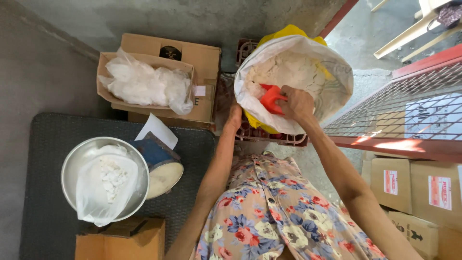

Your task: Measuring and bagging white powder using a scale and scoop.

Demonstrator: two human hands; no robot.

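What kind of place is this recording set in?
Probably a small shop's stockroom or bulk-repacking corner: a large sack of white powder with a red scoop, a weighing scale beside a steel bowl, and stacked cardboard boxes.

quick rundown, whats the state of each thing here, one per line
right hand: inside the sack, gripping the red scoop
red scoop: held, dipped in white powder
left hand: pressed on the sack's rim
large sack: open, rim rolled down, holding white powder
metal bowl: on the scale, lined with an open plastic bag
plastic bag: open, some white powder inside
cardboard box: open, full of crumpled plastic bags
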